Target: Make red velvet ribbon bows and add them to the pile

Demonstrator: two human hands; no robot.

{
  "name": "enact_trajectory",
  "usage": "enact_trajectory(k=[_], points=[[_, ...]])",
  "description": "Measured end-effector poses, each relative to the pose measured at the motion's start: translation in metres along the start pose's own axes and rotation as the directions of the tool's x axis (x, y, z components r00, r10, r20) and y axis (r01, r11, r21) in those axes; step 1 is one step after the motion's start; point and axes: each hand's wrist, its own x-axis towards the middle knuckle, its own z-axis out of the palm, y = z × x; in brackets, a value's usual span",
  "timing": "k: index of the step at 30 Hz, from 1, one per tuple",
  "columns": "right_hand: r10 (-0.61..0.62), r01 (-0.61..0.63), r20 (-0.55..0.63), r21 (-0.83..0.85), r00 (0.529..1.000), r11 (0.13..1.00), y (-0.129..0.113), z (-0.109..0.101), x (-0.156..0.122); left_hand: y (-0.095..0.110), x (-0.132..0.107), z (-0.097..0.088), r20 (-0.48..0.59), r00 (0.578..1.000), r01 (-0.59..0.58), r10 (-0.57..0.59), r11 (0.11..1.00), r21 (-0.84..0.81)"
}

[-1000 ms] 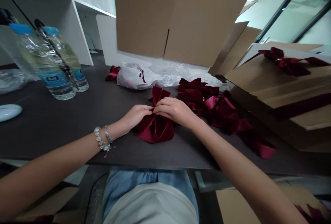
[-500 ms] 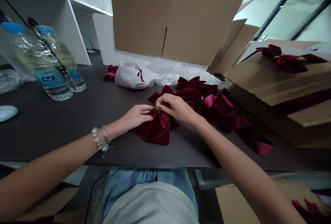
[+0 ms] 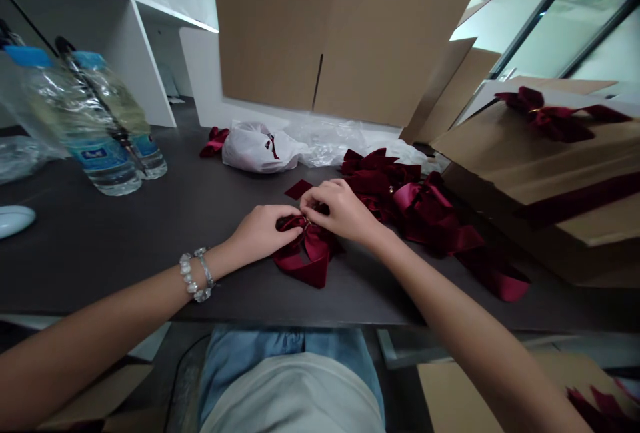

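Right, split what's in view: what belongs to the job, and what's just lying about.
Job: left hand, right hand, burgundy velvet bow, heap of velvet bows, bow on the cardboard carton.

Lying about: two water bottles, white plastic bag, white computer mouse.

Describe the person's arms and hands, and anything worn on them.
The left arm and right arm are bare, with no sleeves in view. The left arm has a chunky bracelet of pale, silvery beads and a slimmer silver link bracelet. The left hand and right hand are ungloved.
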Motion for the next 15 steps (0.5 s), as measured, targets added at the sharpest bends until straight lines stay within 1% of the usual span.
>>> enact_trajectory(k=[2,4,7,10,12,14,15], points=[[0.137,-0.146,0.063,0.169,0.988,0.975,-0.001,0.000,0.001,0.001,-0.001,0.001,-0.021,1.000,0.010,-0.009,0.998,0.066],[0.251,-0.276,0.122,0.292,0.960,0.916,-0.001,0.001,0.001,0.002,-0.003,0.001,-0.036,0.999,0.005,0.000,0.993,0.117],[0.368,-0.397,0.150,0.328,0.918,0.857,0.002,0.002,0.001,0.004,-0.004,0.000,-0.044,0.999,-0.018,0.026,0.987,0.160],[0.441,-0.476,0.178,0.332,0.880,0.815,0.008,0.004,0.000,0.005,-0.005,-0.002,-0.056,0.998,-0.031,0.041,0.984,0.174],[0.454,-0.510,0.233,0.393,0.860,0.765,0.013,0.005,0.000,0.006,-0.006,-0.003,-0.072,0.996,-0.045,0.058,0.984,0.173],[0.437,-0.511,0.265,0.466,0.860,0.722,0.017,0.007,-0.001,0.006,-0.006,-0.003,-0.086,0.993,-0.066,0.081,0.984,0.165],[0.429,-0.495,0.248,0.484,0.869,0.722,0.018,0.008,0.000,0.006,-0.006,-0.003,-0.091,0.992,-0.072,0.087,0.986,0.152]])
